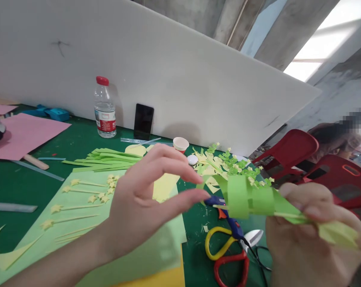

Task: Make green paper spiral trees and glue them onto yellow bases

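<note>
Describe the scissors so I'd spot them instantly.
On the green table, find the pale green paper sheet. Right of it, beside the blue glue gun, lie the scissors. Unlike the glue gun, they have one yellow and one red loop handle.

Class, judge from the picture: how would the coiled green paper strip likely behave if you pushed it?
The green paper strip looks thin, so it is probably light and easily creased. Its wide loops sit loosely around the pale stem, so a push might squash or slide them.
</note>
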Demonstrator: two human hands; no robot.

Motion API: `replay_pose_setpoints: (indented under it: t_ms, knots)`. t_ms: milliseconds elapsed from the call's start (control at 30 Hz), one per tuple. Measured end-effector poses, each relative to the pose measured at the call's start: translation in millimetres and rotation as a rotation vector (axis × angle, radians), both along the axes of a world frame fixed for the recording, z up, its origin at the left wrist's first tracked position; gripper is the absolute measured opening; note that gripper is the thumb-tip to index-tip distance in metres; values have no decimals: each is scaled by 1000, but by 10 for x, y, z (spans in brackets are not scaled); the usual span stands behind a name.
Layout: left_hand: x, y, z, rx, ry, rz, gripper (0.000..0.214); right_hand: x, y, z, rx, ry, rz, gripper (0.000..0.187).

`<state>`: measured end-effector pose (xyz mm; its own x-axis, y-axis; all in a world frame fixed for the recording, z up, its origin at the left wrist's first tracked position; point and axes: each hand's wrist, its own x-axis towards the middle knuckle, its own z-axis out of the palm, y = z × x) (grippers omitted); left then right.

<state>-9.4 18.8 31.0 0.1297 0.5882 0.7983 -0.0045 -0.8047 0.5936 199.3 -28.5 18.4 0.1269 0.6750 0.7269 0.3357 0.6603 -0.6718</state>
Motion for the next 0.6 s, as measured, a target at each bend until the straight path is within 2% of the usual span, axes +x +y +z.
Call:
replay_pose_setpoints:
  t_ms: [67, 133, 200, 333, 400, 467, 533, 600]
  knots:
    - [-11, 51, 5, -92, 16, -20, 20, -75, 61, 114, -27, 171, 13, 3]
    - [-20, 124, -11, -223, 78, -38, 24, -115, 129, 182, -157, 299, 39, 5]
    - [-25, 207, -51, -364, 181, -93, 17, -116, 199, 201, -278, 357, 42, 3]
    - [-17, 328, -135, -520, 495, -268, 34, -83, 319, 159, -399, 372, 17, 7]
    - [-3, 339, -142, -519, 526, -241, 29, -87, 360, 136, -428, 357, 4, 8]
    - [21, 318, -125, -502, 446, -144, 22, -110, 387, 123, -462, 315, 1, 10]
    - [54, 280, -98, -489, 388, -64, 17, -148, 400, 116, -515, 242, 28, 11]
    - [96, 243, -83, -499, 414, -58, 15, -193, 398, 109, -565, 158, 85, 12]
